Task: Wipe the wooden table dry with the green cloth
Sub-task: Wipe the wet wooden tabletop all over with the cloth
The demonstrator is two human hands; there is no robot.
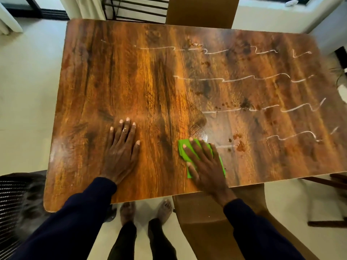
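The green cloth (181,150) lies flat on the wooden worktop (150,81) near its front edge, at about 5 o'clock from the centre. The right hand (203,162) presses on it with fingers straight and spread, covering most of it. The left hand (122,151) rests palm down on bare wood at about 7 o'clock, fingers spread, well apart from the cloth. White wavy streaks (234,79) cross the worktop from 1 to 4 o'clock, and small brown drops (240,146) sit just beside the cloth at its 3 o'clock. A brown chair (201,10) stands at the worktop's 12 o'clock edge.
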